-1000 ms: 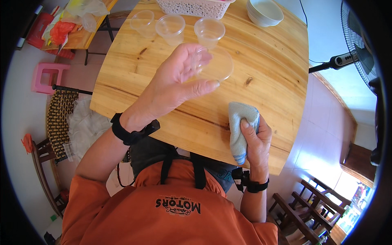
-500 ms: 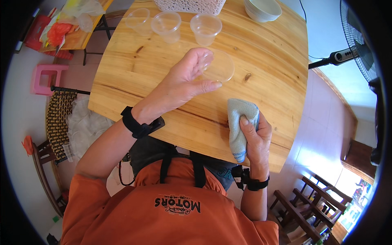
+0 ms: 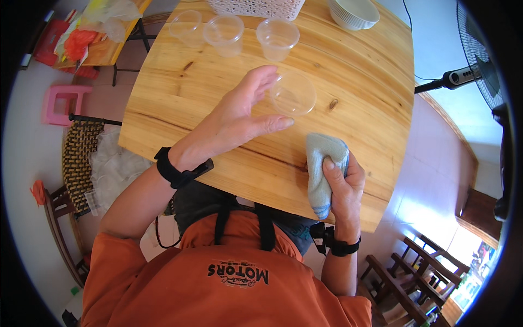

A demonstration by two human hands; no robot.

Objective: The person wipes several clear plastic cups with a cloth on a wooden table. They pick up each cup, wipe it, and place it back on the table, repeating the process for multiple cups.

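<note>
Cloth (image 3: 318,171): long axis fore-and-aft, narrow blue-striped end (image 3: 321,212) toward orange shirt (image 3: 218,291).

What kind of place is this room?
Probably a dining area, maybe at home or in a small eatery: there's a big wooden table with stacked white bowls and clear plastic cups on it.

Light: bright daylight, lower right | floor (image 3: 411,204): glare | table (image 3: 354,82): well lit | fisheye: edges bent, rim black
</note>
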